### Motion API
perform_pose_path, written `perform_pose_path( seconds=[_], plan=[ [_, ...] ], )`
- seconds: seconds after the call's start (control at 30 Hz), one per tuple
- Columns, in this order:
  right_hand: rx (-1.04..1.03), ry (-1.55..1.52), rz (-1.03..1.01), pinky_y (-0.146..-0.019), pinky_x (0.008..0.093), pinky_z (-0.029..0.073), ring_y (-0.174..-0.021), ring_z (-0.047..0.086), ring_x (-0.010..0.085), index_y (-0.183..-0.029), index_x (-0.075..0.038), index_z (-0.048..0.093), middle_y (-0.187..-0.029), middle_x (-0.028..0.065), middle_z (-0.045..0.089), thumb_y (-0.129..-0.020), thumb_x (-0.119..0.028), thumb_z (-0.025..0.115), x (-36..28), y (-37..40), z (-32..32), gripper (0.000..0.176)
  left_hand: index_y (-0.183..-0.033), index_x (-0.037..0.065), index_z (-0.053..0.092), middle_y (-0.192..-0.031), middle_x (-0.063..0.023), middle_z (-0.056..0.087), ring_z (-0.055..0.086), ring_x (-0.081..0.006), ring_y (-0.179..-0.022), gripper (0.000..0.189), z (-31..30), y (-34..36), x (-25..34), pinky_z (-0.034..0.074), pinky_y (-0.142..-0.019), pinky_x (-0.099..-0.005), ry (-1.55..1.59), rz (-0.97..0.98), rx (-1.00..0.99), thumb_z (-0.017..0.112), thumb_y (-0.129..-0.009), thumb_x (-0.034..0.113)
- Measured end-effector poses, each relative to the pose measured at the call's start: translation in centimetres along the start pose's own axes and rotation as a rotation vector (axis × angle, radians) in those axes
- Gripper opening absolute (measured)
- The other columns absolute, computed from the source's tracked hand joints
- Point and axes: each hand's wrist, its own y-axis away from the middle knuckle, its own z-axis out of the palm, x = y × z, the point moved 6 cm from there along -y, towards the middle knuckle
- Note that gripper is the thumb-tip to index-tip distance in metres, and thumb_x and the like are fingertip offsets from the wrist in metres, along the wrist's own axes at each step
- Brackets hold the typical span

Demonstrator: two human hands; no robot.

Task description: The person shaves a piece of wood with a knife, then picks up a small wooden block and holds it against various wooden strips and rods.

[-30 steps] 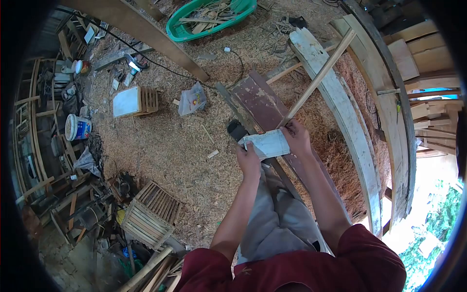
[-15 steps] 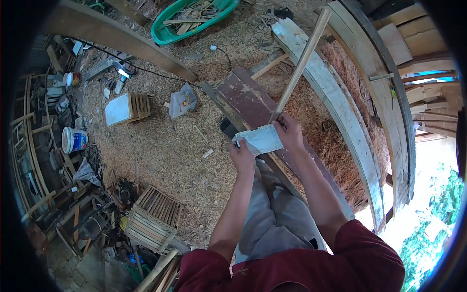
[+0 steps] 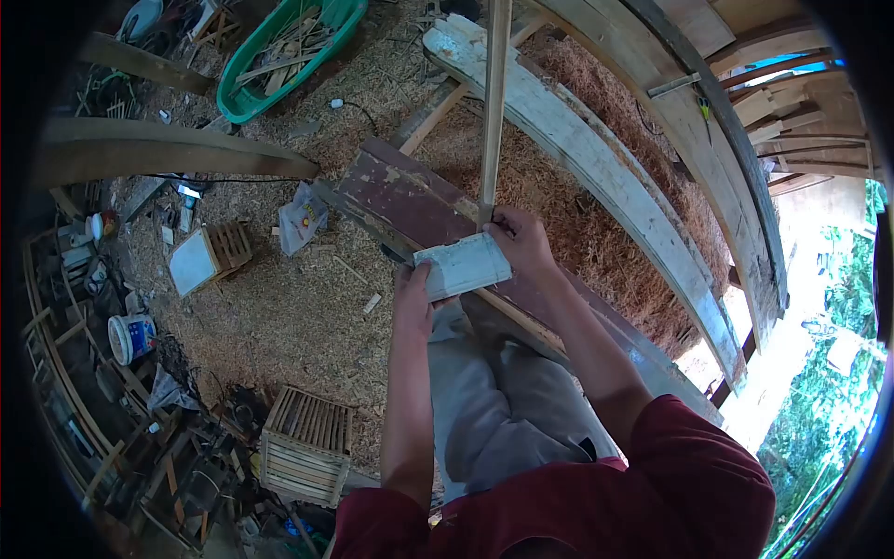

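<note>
A small whitish rectangular board (image 3: pixel 464 266) with worn, marked edges is held in front of my lap, above a maroon-painted plank (image 3: pixel 405 191). My left hand (image 3: pixel 412 293) is closed on the board's left end, thumb on top and fingers beneath. At its upper right corner, my right hand (image 3: pixel 523 242) is pinched closed, fingertips on the board's edge. The lower end of a long upright wooden strip (image 3: pixel 495 102) overlaps the right fingertips in this view.
Long curved planks (image 3: pixel 596 149) sweep along the right side. Wood shavings cover the ground. A green tub (image 3: pixel 233 98) holds scrap wood. Slatted crates (image 3: pixel 307 429), a plastic bag (image 3: pixel 303 219) and a white bucket (image 3: pixel 130 337) are at the left. Curved beams (image 3: pixel 177 154) jut in at upper left.
The view has shifted, so the surroundings sit differently in it. Both hands still hold the board, now further left in view. The left grip looks more wrapped round the board's end.
</note>
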Motion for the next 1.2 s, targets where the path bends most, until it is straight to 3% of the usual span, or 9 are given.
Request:
perform_pose_path(
  seconds=[0.1, 0.2, 0.3, 0.5, 0.8, 0.9, 1.2],
  plan=[
    [0.033, -0.037, 0.018, -0.08, 0.0344, 0.056, -0.088, 0.072, 0.0223, -0.112, -0.002, 0.069, -0.095, 0.0144, 0.074, -0.087, -0.014, 0.076, 0.6, 0.9, 0.3, 0.029, -0.131, 0.003, 0.046, -0.12, -0.0126, 0.061, 0.067, -0.0216, -0.1, 0.034, -1.0, -1.2, -0.3, 0.059, -0.075, -0.0367, -0.16, 0.072, 0.138, 0.053, -0.101, 0.016],
    [0.032, -0.057, 0.045, -0.08, 0.0337, 0.055, -0.088, 0.072, 0.0208, -0.111, -0.002, 0.069, -0.093, 0.0136, 0.074, -0.087, -0.014, 0.077, 0.7, 1.1, 0.1, 0.029, -0.13, 0.003, 0.051, -0.113, -0.0116, 0.065, 0.066, -0.0216, -0.103, 0.033, -0.7, -1.8, -1.2, 0.056, -0.081, -0.0368, -0.033, 0.323, 0.234, 0.052, -0.1, 0.016],
    [0.037, -0.079, 0.051, -0.08, 0.0333, 0.055, -0.086, 0.072, 0.0204, -0.108, 0.0, 0.068, -0.092, 0.0137, 0.073, -0.087, -0.015, 0.077, 1.2, 0.6, 0.2, 0.027, -0.126, 0.002, 0.054, -0.114, -0.012, 0.064, 0.065, -0.0218, -0.104, 0.029, -0.2, -1.3, -1.2, 0.055, -0.086, -0.0361, -0.003, 0.351, 0.166, 0.051, -0.1, 0.014],
    [0.019, -0.133, 0.019, -0.079, 0.034, 0.055, -0.084, 0.072, 0.0217, -0.102, 0.001, 0.065, -0.09, 0.0145, 0.072, -0.088, -0.015, 0.075, 1.0, 0.2, 0.6, 0.023, -0.122, 0.001, 0.055, -0.115, -0.0127, 0.064, 0.064, -0.0226, -0.105, 0.025, -0.5, -1.2, -1.1, 0.053, -0.091, -0.0364, 0.001, 0.374, 0.234, 0.049, -0.1, 0.012],
    [0.029, -0.005, 0.003, -0.079, 0.0364, 0.054, -0.084, 0.071, 0.0265, -0.101, -0.001, 0.066, -0.09, 0.0151, 0.071, -0.086, -0.015, 0.076, -0.6, 0.1, 0.9, 0.023, -0.126, -0.001, 0.05, -0.119, -0.0136, 0.06, 0.063, -0.0204, -0.104, 0.027, 0.3, -0.2, 0.9, 0.052, -0.09, -0.0352, 0.034, 0.431, 0.196, 0.05, -0.1, 0.008],
    [0.019, -0.017, -0.027, -0.079, 0.0319, 0.051, -0.082, 0.064, 0.0151, -0.101, 0.0, 0.065, -0.087, 0.0094, 0.068, -0.089, -0.014, 0.075, -0.5, 0.0, 1.5, 0.022, -0.126, -0.001, 0.05, -0.119, -0.0137, 0.06, 0.063, -0.0207, -0.103, 0.029, -0.8, -0.8, 0.6, 0.053, -0.089, -0.0355, 0.015, 0.427, 0.224, 0.051, -0.099, 0.008],
    [0.034, 0.028, 0.005, -0.079, 0.0359, 0.052, -0.085, 0.069, 0.0239, -0.099, -0.001, 0.065, -0.09, 0.013, 0.069, -0.087, -0.015, 0.076, -0.9, 0.1, 1.9, 0.022, -0.122, 0.002, 0.053, -0.111, -0.0112, 0.063, 0.063, -0.0213, -0.102, 0.026, -1.2, -1.4, 0.6, 0.05, -0.09, -0.0367, -0.022, 0.441, 0.279, 0.051, -0.098, 0.011]
  ],
)
